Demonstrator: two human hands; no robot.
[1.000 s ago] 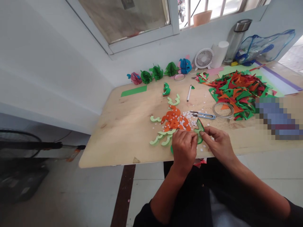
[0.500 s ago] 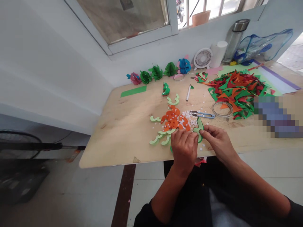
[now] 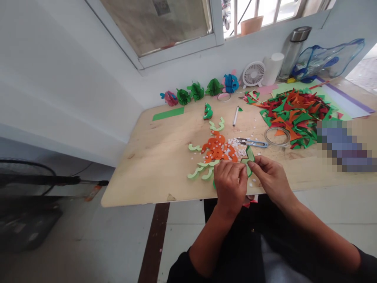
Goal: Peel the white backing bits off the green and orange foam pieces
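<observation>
Between my hands, over the table's front edge, is a green paper cutout (image 3: 249,154) with a light green face and a darker green edge. My right hand (image 3: 271,175) pinches it between thumb and fingers. My left hand (image 3: 230,182) is closed at its left side; its fingertips are turned away, so what they grip is hidden. Just beyond lie orange wavy paper cutouts (image 3: 216,147) dotted with small white squares (image 3: 235,143). Light green wavy strips (image 3: 196,172) lie to their left, and another light green strip (image 3: 217,125) sits behind. Blue-handled thread snips (image 3: 255,143) rest beyond my right hand.
A heap of red, orange and green paper scraps (image 3: 297,110) covers the table's right side, with a wire or tape ring (image 3: 277,136) before it. Folded paper figures (image 3: 196,91), a small fan (image 3: 254,74) and a glass bottle (image 3: 294,55) line the wall. A pen (image 3: 236,116) lies mid-table.
The view has shifted slightly, so the whole scene sits a little further right. Both hands stay at the green cutout, with only slight finger movement at the left.
</observation>
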